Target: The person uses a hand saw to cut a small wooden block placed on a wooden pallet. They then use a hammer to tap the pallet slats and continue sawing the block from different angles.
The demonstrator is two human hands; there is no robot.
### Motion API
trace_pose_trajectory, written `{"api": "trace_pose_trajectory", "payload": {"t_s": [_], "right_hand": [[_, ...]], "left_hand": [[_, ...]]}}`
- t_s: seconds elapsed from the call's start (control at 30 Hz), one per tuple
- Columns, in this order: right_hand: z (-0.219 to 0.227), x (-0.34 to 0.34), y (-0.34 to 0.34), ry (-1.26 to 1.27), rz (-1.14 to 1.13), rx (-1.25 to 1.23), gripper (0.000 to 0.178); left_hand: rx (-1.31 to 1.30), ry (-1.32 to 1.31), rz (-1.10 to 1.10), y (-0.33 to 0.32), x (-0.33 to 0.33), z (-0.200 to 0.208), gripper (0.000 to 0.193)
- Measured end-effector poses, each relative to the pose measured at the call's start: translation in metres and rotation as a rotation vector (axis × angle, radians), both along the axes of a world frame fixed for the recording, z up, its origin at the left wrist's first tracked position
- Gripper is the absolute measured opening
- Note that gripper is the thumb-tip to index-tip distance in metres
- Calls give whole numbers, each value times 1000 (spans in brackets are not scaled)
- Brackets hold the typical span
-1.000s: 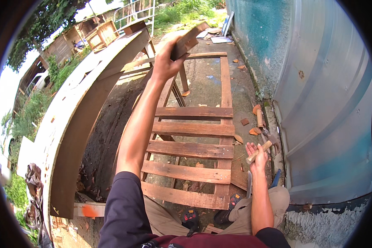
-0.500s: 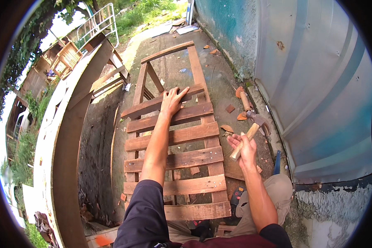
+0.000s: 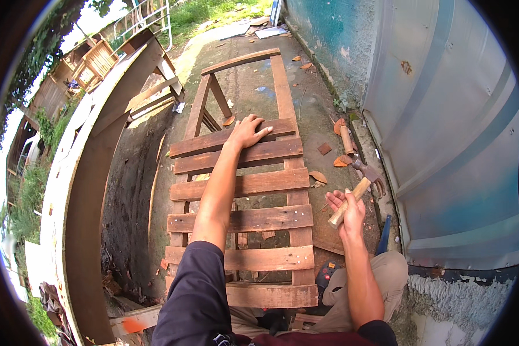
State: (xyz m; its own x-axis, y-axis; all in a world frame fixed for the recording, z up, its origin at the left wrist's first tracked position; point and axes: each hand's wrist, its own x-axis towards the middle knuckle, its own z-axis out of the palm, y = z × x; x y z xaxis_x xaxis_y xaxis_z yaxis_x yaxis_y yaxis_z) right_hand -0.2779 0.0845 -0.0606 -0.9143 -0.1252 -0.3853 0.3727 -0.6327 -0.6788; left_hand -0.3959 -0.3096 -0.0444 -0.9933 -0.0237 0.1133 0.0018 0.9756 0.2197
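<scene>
The person's left hand [image 3: 248, 132] lies palm down over the farthest slat [image 3: 199, 143], fingers loosely spread toward its far edge, pressing rather than gripping. That slat crosses both rails of the wooden frame [image 3: 281, 86], just beside the second slat [image 3: 265, 153], with a much narrower gap than the others show. The right hand [image 3: 352, 214] has its thumb closed on the handle of a hammer [image 3: 356, 194], its fingers half uncurled, off to the right of the frame.

The step in hand appears to be placing this slat; the next move seems to call for evening its gap while the hammer waits. Whether any nail is in it is hard to tell.

Beyond the slat, bare rails run to the far crossbar [image 3: 240, 61]. Open floor lies right of the frame, bounded by the metal sheet [image 3: 450, 144], near the hammer's head.
</scene>
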Motion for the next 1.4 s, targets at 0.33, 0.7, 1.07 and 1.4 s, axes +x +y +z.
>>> {"api": "trace_pose_trajectory", "payload": {"t_s": [0.33,0.7,1.07,1.4], "right_hand": [[-11,-7,5,8,5,-14,24],[-20,2,-2,13,73,63,24],[-39,-2,-2,66,84,219,24],[-1,14,-40,492,94,606,18]], "left_hand": [[71,61,-31,-22,18,-1,81],[238,409,116,-36,32,-15,51],[560,591,1067,-207,167,-42,48],[770,577,899,-230,183,-56,42]]}}
